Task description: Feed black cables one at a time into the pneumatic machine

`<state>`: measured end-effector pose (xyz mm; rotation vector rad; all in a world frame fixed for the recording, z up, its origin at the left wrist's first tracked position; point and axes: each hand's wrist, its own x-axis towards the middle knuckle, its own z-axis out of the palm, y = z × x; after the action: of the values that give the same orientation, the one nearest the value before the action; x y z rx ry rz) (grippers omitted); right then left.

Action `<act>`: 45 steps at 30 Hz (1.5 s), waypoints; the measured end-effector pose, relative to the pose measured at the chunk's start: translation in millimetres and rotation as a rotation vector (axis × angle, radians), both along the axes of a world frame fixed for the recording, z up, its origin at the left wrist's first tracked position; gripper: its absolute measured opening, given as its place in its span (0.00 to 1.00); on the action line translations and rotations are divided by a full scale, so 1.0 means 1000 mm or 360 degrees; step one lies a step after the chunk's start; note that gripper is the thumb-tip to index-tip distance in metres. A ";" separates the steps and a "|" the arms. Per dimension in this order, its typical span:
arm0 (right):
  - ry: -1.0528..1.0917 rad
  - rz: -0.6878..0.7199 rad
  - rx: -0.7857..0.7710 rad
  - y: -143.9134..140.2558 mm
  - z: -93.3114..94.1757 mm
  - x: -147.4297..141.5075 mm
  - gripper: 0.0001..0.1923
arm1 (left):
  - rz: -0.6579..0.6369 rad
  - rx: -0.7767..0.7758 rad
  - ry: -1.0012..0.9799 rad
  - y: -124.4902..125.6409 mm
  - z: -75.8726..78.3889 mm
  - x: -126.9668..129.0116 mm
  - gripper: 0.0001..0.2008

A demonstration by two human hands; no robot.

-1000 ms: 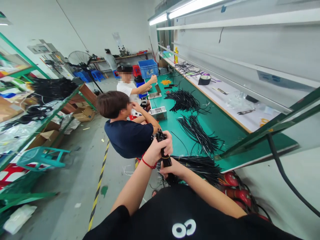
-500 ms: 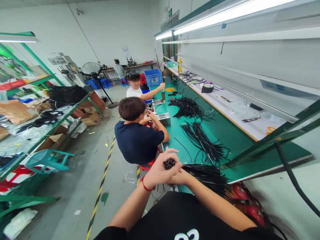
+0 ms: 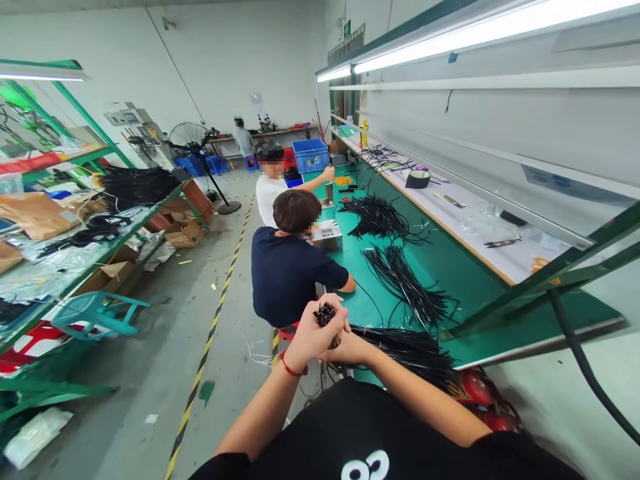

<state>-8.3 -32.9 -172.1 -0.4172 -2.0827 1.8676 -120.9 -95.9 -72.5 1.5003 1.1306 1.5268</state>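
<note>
The right hand (image 3: pixel 346 349) is folded round the lower part of a bundle of black cables (image 3: pixel 326 315); the left hand (image 3: pixel 311 337) grips it just above, fingers and thumb curled closed, the cable ends showing at the top; beyond, a heap of loose cables (image 3: pixel 407 348) lies on the green table (image 3: pixel 463 270); farther off sits a co-worker in navy (image 3: pixel 295 277).

black bundle (image 3: pixel 326 314): lower part hidden | lamp (image 3: pixel 460 42): cut off
</note>
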 end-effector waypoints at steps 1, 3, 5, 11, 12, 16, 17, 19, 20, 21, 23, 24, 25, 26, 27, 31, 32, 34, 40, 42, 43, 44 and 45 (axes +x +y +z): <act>0.0014 -0.0017 0.0018 0.001 0.002 0.001 0.16 | 0.0027 -0.0009 -0.0027 -0.001 -0.002 0.000 0.18; 0.0052 -0.0052 0.0046 0.004 0.004 -0.001 0.20 | 0.0046 -0.0038 -0.0065 -0.004 -0.004 -0.001 0.18; 0.0052 -0.0043 0.0035 0.005 0.001 -0.005 0.17 | 0.0047 -0.0069 -0.0093 -0.007 -0.003 -0.002 0.19; -0.0074 0.0135 -0.0032 -0.006 -0.027 -0.017 0.13 | 0.0260 -0.0041 -0.0280 -0.015 0.008 -0.010 0.17; -0.0078 0.0160 -0.0025 -0.006 -0.027 -0.019 0.13 | 0.0300 -0.0023 -0.0293 -0.017 0.008 -0.011 0.17; 0.0011 0.0119 0.0034 -0.002 -0.014 -0.027 0.16 | 0.0342 0.0019 -0.0245 -0.022 0.008 -0.013 0.20; 0.0036 0.0089 0.0048 -0.001 -0.011 -0.029 0.19 | 0.0341 0.0021 -0.0231 -0.022 0.009 -0.014 0.20; 0.0029 0.0081 0.0051 -0.001 -0.011 -0.033 0.18 | 0.0357 0.0024 -0.0242 -0.022 0.010 -0.017 0.20; -0.0004 0.0108 0.0038 -0.001 -0.013 -0.035 0.14 | 0.0373 0.0026 -0.0266 -0.021 0.011 -0.019 0.19; -0.0045 0.0146 0.0018 -0.002 -0.016 -0.036 0.11 | 0.0391 0.0028 -0.0298 -0.020 0.012 -0.022 0.18; -0.0095 0.0195 -0.0010 -0.003 -0.021 -0.036 0.12 | 0.0424 0.0029 -0.0358 -0.017 0.013 -0.029 0.17; -0.0095 0.0204 -0.0018 -0.002 -0.022 -0.037 0.12 | 0.0435 0.0028 -0.0378 -0.016 0.013 -0.031 0.17; -0.0080 0.0202 -0.0024 -0.001 -0.020 -0.037 0.11 | 0.0444 0.0026 -0.0392 -0.014 0.011 -0.033 0.18; -0.0054 0.0187 -0.0029 0.000 -0.017 -0.037 0.11 | 0.0450 0.0020 -0.0399 -0.013 0.010 -0.033 0.18; -0.0025 0.0164 -0.0034 0.001 -0.014 -0.038 0.12 | 0.0446 0.0009 -0.0397 -0.011 0.009 -0.032 0.19; 0.0017 0.0141 -0.0057 0.001 -0.010 -0.039 0.14 | 0.0414 -0.0011 -0.0354 -0.009 0.009 -0.022 0.19; 0.0007 0.0157 -0.0053 -0.001 -0.012 -0.038 0.16 | 0.0425 0.0006 -0.0350 -0.010 0.010 -0.020 0.19; -0.0014 0.0174 -0.0026 -0.005 -0.018 -0.035 0.19 | 0.0459 0.0058 -0.0350 -0.012 0.013 -0.019 0.20; 0.0017 0.0179 0.0058 0.000 -0.005 -0.039 0.16 | 0.0453 0.0186 -0.0356 -0.018 0.022 -0.030 0.19; 0.0031 0.0119 0.0032 0.004 0.001 -0.044 0.15 | 0.0425 0.0188 -0.0352 -0.015 0.029 -0.030 0.19; 0.0024 0.0089 0.0018 0.006 0.001 -0.046 0.14 | 0.0409 0.0184 -0.0350 -0.012 0.033 -0.029 0.20; 0.0008 0.0067 0.0006 0.008 0.000 -0.047 0.14 | 0.0398 0.0190 -0.0347 -0.009 0.038 -0.027 0.20; -0.0012 0.0051 0.0001 0.010 -0.003 -0.047 0.13 | 0.0399 0.0209 -0.0344 -0.005 0.044 -0.025 0.20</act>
<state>-55.6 -22.7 -175.0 -0.3936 -2.1069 1.8866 -145.5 -100.4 -28.5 1.2741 1.1402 1.9169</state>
